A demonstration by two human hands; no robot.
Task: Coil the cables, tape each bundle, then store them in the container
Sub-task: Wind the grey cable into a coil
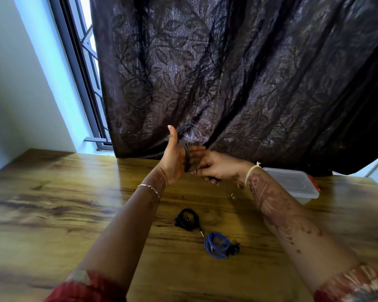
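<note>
1. Farthest from the container (301,194), on its left, we find the left hand (174,160) raised above the table (52,192). The thumb stands up and the fingers are straight, pointing toward the container. This hand is released and serves as a former.

2. A dark wound cable (186,156) circles those fingers in several turns. The loops stand roughly upright, crosswise to the fingers. In our judgement the coil can only slide off along the fingers, toward the container side.

3. On the table nearer us, left of the container, lies a black bundle (187,219) with its plug pointing toward the container side. We cannot tell whether it is taped.

4. Between the left hand and the container is the right hand (216,169). Its fingers are curled, with the fingertips at the coil. We read it as grasping the cable's free run, although motion blur softens the contact. Small pale pieces (233,195) hang below this hand, too blurred to identify.

5. A blue bundle (219,245) rests on the table, left of the container and nearer us than the black one.

6. The container is lidded and stands at the table's far edge beside the curtain (227,73), well apart from both table bundles.

7. Finding: coiling is under way, and we see no tape. The right hand is the nearer to the container. It should take the coil off the fingers and carry it that way.
</note>
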